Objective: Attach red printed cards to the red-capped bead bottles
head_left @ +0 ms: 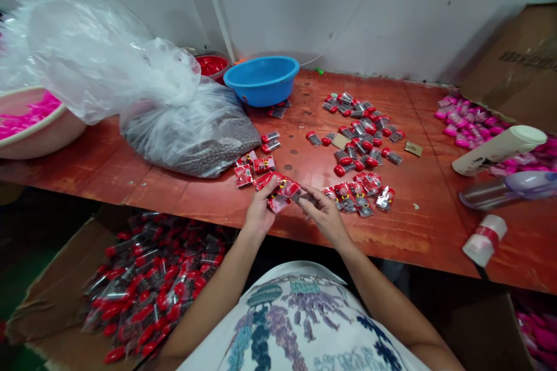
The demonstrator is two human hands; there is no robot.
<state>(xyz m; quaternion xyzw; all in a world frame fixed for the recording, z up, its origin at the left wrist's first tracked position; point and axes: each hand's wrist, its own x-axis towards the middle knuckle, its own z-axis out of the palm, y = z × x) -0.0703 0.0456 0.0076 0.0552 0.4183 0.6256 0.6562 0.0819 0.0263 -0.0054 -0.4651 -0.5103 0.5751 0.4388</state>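
My left hand (261, 210) is closed on red printed packets (278, 192), held over the table's front edge. My right hand (325, 214) pinches a small dark-filled clear piece (300, 194) against the packets' right end; whether it sits inside one I cannot tell. Loose red packets (243, 175) lie just beyond my left hand. To the right of my right hand, several red packets with dark contents (346, 196) lie in a row. Farther back is a scattered pile of small clear tubes with red caps (361, 133).
A plastic bag of dark beads (195, 139) and a blue basin (261, 78) stand at the back left. A carton of red-capped tubes (148, 284) is below the table. At right lie a white tumbler (496, 151), a clear bottle (500, 190) and pink pieces (470, 122).
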